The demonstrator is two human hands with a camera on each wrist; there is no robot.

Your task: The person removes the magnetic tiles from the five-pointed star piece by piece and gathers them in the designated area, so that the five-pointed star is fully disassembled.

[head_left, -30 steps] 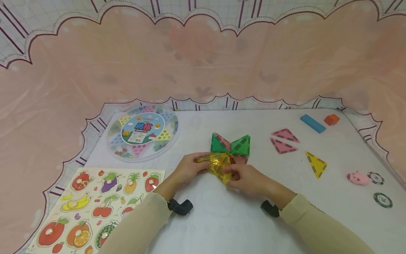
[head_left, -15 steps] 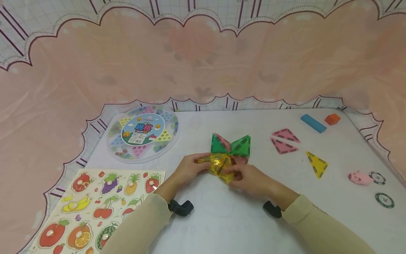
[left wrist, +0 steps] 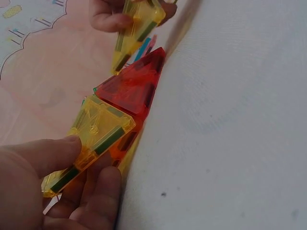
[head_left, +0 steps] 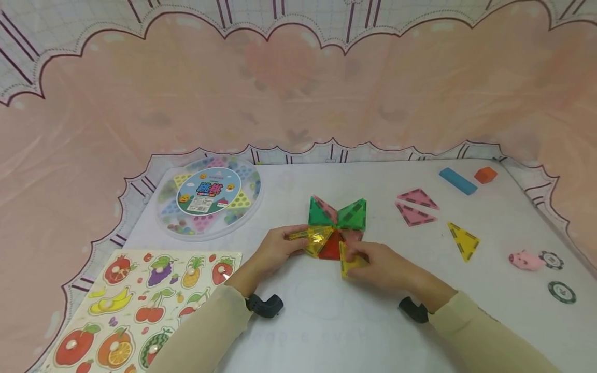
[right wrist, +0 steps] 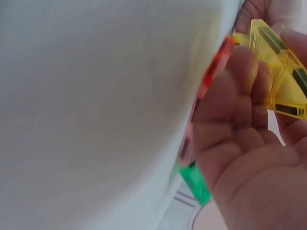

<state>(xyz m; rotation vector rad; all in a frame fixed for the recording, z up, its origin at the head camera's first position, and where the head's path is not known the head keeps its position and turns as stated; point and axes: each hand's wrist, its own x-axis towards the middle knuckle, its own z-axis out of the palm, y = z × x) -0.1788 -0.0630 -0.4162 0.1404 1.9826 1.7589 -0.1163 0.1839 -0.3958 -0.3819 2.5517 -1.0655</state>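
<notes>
In the head view my left hand pinches a translucent yellow triangular magnetic tile between thumb and fingers. It lies at the left of a flat cluster with a red triangular tile, a pink tile and green tiles. My right hand grips another yellow triangular tile, just right of the red one. In the left wrist view this second yellow tile is raised and tilted above the red tile. Part of the cluster's left side is hidden behind my left fingers.
A round Chinese checkers set and a fruit peg puzzle lie at the left. Toward the right are two loose pink triangles, a yellow triangle, a blue block, an orange block, a toy pig and poker chips.
My right hand has moved right with its yellow tile, away from the left yellow tile, and the red tile beneath now shows. My left hand has stayed in place.
</notes>
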